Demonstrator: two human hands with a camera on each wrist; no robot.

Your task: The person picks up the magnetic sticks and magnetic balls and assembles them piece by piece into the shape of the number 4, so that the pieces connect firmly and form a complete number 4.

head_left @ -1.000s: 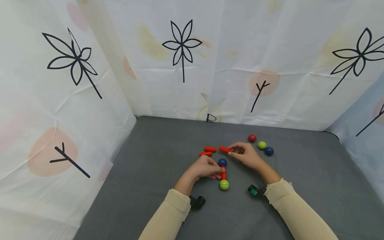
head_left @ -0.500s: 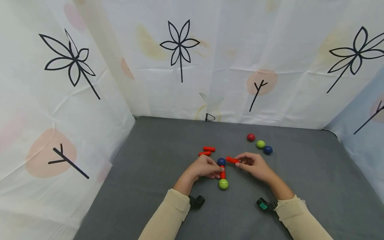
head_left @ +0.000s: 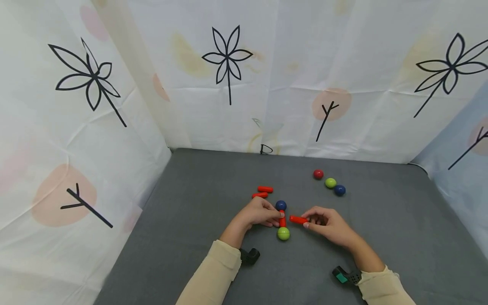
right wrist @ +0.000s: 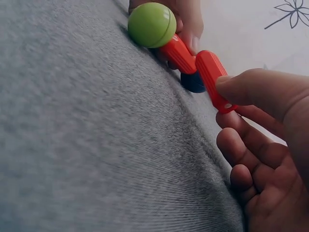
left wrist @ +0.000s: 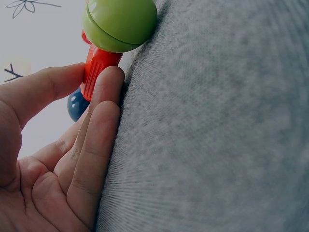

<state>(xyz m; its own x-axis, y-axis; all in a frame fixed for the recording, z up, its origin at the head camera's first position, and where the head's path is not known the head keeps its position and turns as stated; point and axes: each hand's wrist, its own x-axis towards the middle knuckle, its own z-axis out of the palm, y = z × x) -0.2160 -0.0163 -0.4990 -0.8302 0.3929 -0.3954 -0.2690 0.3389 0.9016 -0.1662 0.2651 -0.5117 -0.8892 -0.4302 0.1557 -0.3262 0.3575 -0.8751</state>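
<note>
Between the thumb and fingers of my left hand [head_left: 261, 213] is a ribbed red rod [left wrist: 100, 67]. A green ball [head_left: 283, 233] sits at the rod's near end and a blue ball [head_left: 281, 205] at its far end, in one line on the cloth. My right hand [head_left: 329, 225] pinches a second red rod [right wrist: 212, 79] by one end, its free end pointing left toward the joined piece. In the head view a small gap shows between that rod and the piece. The right hand's lower fingers lie loosely curled near the cloth in the right wrist view.
Two loose red rods [head_left: 265, 189] lie just beyond my left hand. Farther right and back sit a red ball [head_left: 318, 174], a green ball [head_left: 330, 183] and a blue ball [head_left: 339, 190]. Grey cloth [head_left: 213, 178] covers the table, with white patterned curtains [head_left: 289, 76] behind.
My right hand has brought its red rod toward me, from beyond the blue ball to beside the joined piece's right side. My left hand has kept its hold in place.
</note>
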